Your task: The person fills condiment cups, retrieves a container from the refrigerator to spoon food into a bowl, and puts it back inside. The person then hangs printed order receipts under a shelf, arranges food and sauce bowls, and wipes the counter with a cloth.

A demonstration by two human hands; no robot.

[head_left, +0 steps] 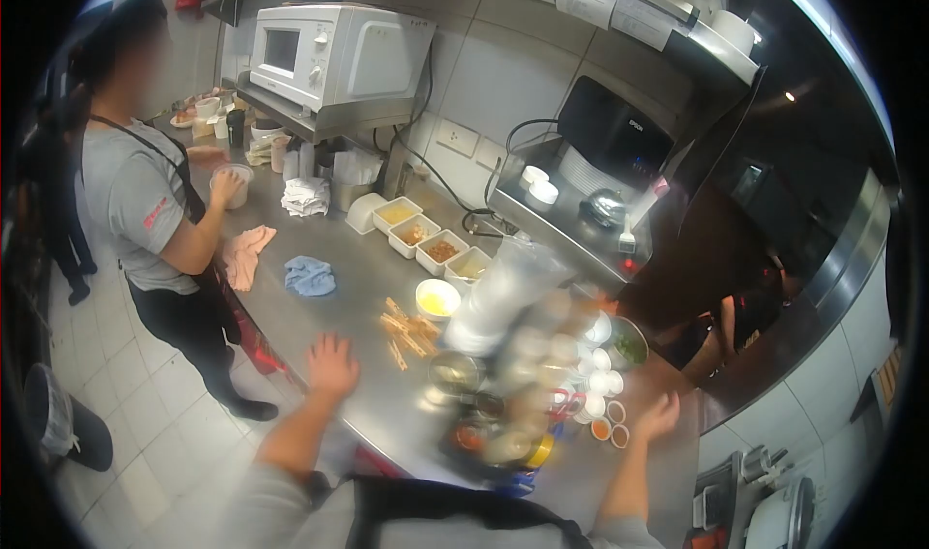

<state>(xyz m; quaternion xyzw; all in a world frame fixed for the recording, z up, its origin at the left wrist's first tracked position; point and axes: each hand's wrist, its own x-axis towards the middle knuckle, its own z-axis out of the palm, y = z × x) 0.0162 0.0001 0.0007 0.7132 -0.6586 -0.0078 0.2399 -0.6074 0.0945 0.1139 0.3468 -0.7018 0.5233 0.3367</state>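
Observation:
My left hand (332,363) rests flat on the edge of the steel counter (373,414), fingers spread and nothing in it. Close to it lie several wooden clothespins (408,332), with a white bowl of yellow liquid (437,299) behind them. On the right, my right hand (660,419) is by the counter's right side, its fingers loosely apart and holding nothing I can see. Small cups of orange-red sauce (602,428) stand just left of it. Between my hands, a cluster of jars and containers (503,404) is smeared by motion.
A co-worker (145,191) at the left holds a clear tub (232,186). A blue cloth (311,276) and a pink cloth (250,256) lie on the counter. White food tubs (442,251) line the wall. A microwave (339,60) and an Epson printer (619,123) sit above.

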